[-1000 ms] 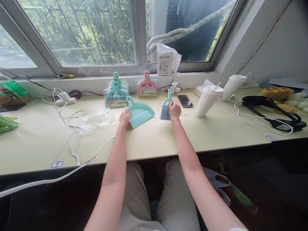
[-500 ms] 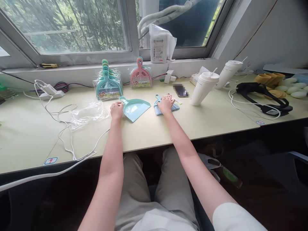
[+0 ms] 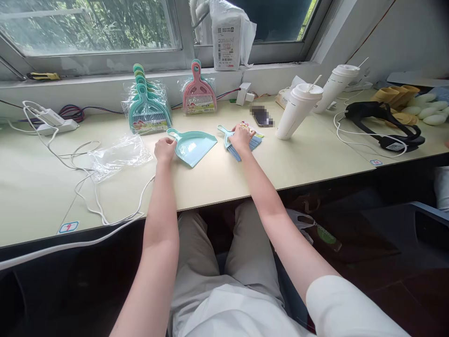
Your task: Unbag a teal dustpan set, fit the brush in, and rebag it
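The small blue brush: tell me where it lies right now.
In the head view the small blue brush lies flat on the table under the right hand, just right of the light blue dustpan and left of the white cup.

Soft daylight from the window (image 3: pixel 87 23); sharp centre, wide-angle bending at edges

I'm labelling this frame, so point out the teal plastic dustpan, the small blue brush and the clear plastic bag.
Teal plastic dustpan (image 3: pixel 194 146), head view, on the middle of its pan.
Small blue brush (image 3: pixel 235 151), head view, on its bristles.
Clear plastic bag (image 3: pixel 117 155), head view, on its crumpled middle.
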`<state>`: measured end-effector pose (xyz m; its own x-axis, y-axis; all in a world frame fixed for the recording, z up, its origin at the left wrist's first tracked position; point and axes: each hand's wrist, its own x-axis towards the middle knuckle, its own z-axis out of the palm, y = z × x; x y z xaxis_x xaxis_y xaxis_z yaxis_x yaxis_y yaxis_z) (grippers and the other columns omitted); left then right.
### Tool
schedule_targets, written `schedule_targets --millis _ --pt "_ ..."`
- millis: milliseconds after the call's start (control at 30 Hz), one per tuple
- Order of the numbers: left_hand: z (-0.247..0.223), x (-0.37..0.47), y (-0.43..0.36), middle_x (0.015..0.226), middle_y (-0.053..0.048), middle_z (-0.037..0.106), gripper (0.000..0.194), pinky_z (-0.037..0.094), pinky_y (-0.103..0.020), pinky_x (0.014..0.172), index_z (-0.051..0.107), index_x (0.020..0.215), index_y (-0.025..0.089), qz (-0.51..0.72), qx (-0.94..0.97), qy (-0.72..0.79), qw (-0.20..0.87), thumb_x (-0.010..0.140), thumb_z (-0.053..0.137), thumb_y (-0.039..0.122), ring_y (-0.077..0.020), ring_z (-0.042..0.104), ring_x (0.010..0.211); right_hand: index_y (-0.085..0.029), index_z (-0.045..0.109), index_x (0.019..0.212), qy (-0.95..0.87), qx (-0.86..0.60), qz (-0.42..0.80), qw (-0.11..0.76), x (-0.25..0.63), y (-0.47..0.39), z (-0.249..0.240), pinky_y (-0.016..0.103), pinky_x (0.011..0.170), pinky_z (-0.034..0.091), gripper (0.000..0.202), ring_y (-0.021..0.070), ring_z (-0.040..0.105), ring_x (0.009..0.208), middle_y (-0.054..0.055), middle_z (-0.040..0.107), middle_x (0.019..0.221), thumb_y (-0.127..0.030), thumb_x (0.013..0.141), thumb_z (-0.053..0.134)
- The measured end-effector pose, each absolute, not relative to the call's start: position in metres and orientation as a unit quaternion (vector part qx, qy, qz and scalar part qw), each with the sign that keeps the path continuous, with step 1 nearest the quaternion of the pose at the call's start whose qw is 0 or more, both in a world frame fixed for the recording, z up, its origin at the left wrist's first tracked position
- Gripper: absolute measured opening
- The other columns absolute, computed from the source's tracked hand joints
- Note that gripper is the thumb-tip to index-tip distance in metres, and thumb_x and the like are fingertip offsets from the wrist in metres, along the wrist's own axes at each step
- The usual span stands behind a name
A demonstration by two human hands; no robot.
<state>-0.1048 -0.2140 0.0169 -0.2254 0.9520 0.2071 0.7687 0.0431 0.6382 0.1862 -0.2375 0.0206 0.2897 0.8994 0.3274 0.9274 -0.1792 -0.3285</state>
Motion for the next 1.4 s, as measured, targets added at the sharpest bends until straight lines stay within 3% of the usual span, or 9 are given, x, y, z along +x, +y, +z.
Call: schedule_targets --millis 167,300,433,533,633,767,933,1100,1400 --pt "0.015 -0.088 -0.216 0.089 -0.008 0.071 0.015 0.045 -0.031 0.079 0.069 0.078 0.018 0.332 0.645 0.667 0.166 0.074 0.06 0.029 -0.0225 0.063 0.085 -0.022 0.053 0.11 -0.593 -0.736 0.039 0.324 0.174 -0.242 0.039 0.048 0.092 0.033 0.026 0.0271 0.056 0.107 0.01 0.068 0.101 -0.03 0.086 0.048" --pt "0.018 -0.057 -0.23 0.086 -0.009 0.069 0.026 0.047 -0.032 0.08 0.069 0.079 0.016 0.31 0.76 0.529 0.216 0.085 0.05 0.033 -0.0214 0.062 0.083 -0.023 0.057 0.103 -0.645 -0.695 0.114 0.296 0.152 -0.252 0.043 0.043 0.091 0.033 0.027 0.0249 0.061 0.099 0.003 0.07 0.091 -0.031 0.077 0.062" --pt "0.024 -0.047 -0.243 0.123 -0.012 0.058 0.033 0.041 -0.041 0.097 0.063 0.111 0.02 0.349 0.803 0.481 0.035 0.085 0.045 0.012 -0.0272 0.05 0.117 -0.024 0.06 0.101 -0.677 -0.666 0.121 0.289 0.136 -0.257 0.037 0.041 0.092 0.032 0.027 0.0242 0.061 0.099 0.002 0.071 0.088 -0.029 0.075 0.065" --pt "0.023 -0.056 -0.245 0.129 -0.011 0.053 0.048 0.041 -0.042 0.096 0.055 0.123 0.024 0.293 0.829 0.477 -0.016 0.08 0.048 0.004 -0.0278 0.048 0.12 -0.025 0.061 0.102 -0.698 -0.636 0.143 0.297 0.132 -0.257 0.035 0.04 0.092 0.032 0.028 0.0223 0.062 0.098 0.0 0.072 0.089 -0.032 0.076 0.066" --pt "0.021 -0.062 -0.242 0.123 -0.011 0.055 0.041 0.044 -0.04 0.091 0.057 0.119 0.023 0.252 0.839 0.481 -0.023 0.081 0.051 0.007 -0.0267 0.053 0.111 -0.026 0.063 0.1 -0.721 -0.6 0.179 0.297 0.132 -0.255 0.033 0.038 0.091 0.034 0.026 0.0203 0.063 0.094 -0.002 0.072 0.088 -0.033 0.075 0.068" --pt "0.02 -0.058 -0.241 0.128 -0.011 0.054 0.038 0.043 -0.04 0.092 0.058 0.118 0.024 0.251 0.849 0.46 -0.071 0.083 0.054 0.011 -0.0274 0.05 0.117 -0.025 0.065 0.096 -0.738 -0.565 0.208 0.304 0.129 -0.253 0.028 0.035 0.09 0.035 0.023 0.0188 0.063 0.091 -0.003 0.073 0.086 -0.034 0.076 0.069" --pt "0.017 -0.056 -0.241 0.111 -0.011 0.065 0.028 0.044 -0.038 0.087 0.067 0.106 0.021 0.214 0.862 0.453 -0.08 0.085 0.049 0.012 -0.0251 0.059 0.103 -0.024 0.066 0.1 -0.75 -0.539 0.2 0.327 0.121 -0.252 0.02 0.034 0.089 0.035 0.022 0.0185 0.063 0.088 -0.001 0.072 0.089 -0.033 0.08 0.065" --pt "0.018 -0.058 -0.24 0.108 -0.011 0.069 0.029 0.044 -0.038 0.088 0.072 0.1 0.021 0.208 0.852 0.474 -0.084 0.087 0.046 0.016 -0.0249 0.062 0.102 -0.024 0.065 0.103 -0.747 -0.548 0.189 0.326 0.114 -0.256 0.018 0.035 0.09 0.034 0.021 0.0205 0.06 0.095 0.001 0.071 0.094 -0.028 0.083 0.062" --pt "0.016 -0.056 -0.25 0.105 -0.016 0.07 0.035 0.041 -0.039 0.091 0.072 0.098 0.016 0.218 0.848 0.481 -0.034 0.093 0.039 0.025 -0.0268 0.063 0.102 -0.023 0.058 0.11 -0.71 -0.631 0.091 0.299 0.09 -0.291 0.017 0.04 0.098 0.03 0.021 0.0259 0.047 0.116 0.009 0.061 0.12 -0.03 0.094 0.047"
